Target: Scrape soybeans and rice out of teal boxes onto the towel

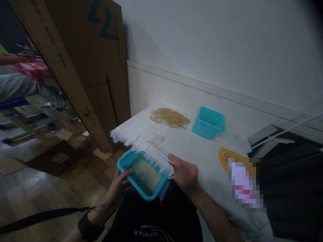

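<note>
My left hand (118, 186) grips the near side of a teal plastic tub (126, 161) held just under the table's front edge; pale grains fill its bottom. My right hand (184, 174) is closed on the handle of a small white brush (157, 148), whose head lies on the white fringed cloth (191, 144) above the tub. A faint smear of grains (159, 137) lies beside the brush. Farther back on the cloth sits a heap of tan grains (169, 117), and to its right a second, empty teal tub (209, 122).
Tall cardboard sheets (85, 64) lean against the wall left of the table. An orange card (228, 158) and a blurred packet lie on the cloth at right, next to a dark tray (282, 161). Boxes and another person's legs (22, 87) occupy the wooden floor at left.
</note>
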Tool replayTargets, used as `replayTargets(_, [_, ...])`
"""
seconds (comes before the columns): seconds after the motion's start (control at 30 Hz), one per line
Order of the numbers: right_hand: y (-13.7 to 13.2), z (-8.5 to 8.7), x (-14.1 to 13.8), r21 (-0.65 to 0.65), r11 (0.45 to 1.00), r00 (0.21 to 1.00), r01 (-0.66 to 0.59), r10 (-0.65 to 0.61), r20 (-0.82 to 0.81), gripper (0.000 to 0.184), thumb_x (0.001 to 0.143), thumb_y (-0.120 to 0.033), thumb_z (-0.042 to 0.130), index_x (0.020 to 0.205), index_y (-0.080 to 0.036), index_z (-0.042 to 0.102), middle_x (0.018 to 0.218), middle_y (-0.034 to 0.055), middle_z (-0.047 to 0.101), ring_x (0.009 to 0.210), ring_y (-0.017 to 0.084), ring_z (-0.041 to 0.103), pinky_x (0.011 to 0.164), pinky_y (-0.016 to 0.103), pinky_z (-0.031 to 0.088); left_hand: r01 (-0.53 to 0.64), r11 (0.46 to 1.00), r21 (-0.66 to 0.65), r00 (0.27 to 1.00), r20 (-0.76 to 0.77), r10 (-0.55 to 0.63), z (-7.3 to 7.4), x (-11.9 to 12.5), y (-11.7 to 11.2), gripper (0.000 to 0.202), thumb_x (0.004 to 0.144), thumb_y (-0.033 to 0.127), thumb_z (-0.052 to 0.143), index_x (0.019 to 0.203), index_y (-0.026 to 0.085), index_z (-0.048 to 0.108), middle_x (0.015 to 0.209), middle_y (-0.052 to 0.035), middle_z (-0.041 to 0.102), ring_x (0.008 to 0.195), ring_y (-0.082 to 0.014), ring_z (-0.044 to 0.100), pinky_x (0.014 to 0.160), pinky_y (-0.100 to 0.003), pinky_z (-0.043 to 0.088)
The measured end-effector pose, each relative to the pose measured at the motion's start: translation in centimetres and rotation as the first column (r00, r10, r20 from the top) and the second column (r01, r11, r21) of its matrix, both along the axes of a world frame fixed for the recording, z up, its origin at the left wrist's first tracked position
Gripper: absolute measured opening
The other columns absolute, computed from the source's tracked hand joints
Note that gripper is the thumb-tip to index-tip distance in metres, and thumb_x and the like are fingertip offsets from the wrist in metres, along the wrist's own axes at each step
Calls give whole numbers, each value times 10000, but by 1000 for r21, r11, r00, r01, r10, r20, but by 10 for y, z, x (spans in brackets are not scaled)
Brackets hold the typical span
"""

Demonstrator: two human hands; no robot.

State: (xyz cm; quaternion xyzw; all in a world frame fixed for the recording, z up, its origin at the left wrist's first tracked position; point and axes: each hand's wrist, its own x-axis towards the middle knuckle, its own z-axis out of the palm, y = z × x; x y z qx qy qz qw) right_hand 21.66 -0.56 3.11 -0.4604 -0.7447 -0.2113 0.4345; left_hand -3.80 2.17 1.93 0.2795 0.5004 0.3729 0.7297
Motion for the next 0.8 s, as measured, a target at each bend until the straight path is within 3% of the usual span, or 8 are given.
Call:
replayTargets(0.27, [8,3,0,-21,998,992,57,-59,-111,270,951,-88,574,1184,-199,651,953,34,797,758,130,766,707,195,607,-6,1000,-2,1000,16,6,0,0,0,562,772,435,750,1267,281,534,1213,-84,682,977,-295,718,848,-457,562])
replayTargets(0.47, [6,8,-5,-26,1000,998,-4,2,-70,275,942,-75,563,1173,-176,672,978,43,796,801,131,769,711,192,605,-6,1000,8,1000,-2,6,2,1,0,590,783,447,738,1305,289,513,1225,-90,677,1001,-309,712,852,-465,560])
replayTargets(0.57, [1,10,-7,3,999,998,38,-38,-57,279,943,-70,555,1168,-184,673,967,33,798,779,117,766,719,181,603,-9,1000,15,1000,-6,10,2,1,1,608,787,446,736,1327,295,502,1253,-91,667,1004,-306,712,859,-467,559])
replayTargets(0.67, [-3,8,-5,35,996,997,77,-76,-31,285,929,-70,576,1161,-205,672,1006,30,795,853,125,767,793,194,603,-11,1000,8,1000,8,11,0,0,1,619,776,439,749,1325,286,506,1234,-96,678,980,-301,720,854,-466,562])
replayTargets(0.8, [-11,-1,-3,-15,1000,999,10,-9,47,356,910,-18,523,1189,-190,662,1128,80,765,1056,158,726,909,252,590,1,1000,1,1000,24,-1,-3,-2,1,624,770,415,763,1325,279,513,1225,-101,688,982,-299,722,864,-462,564])
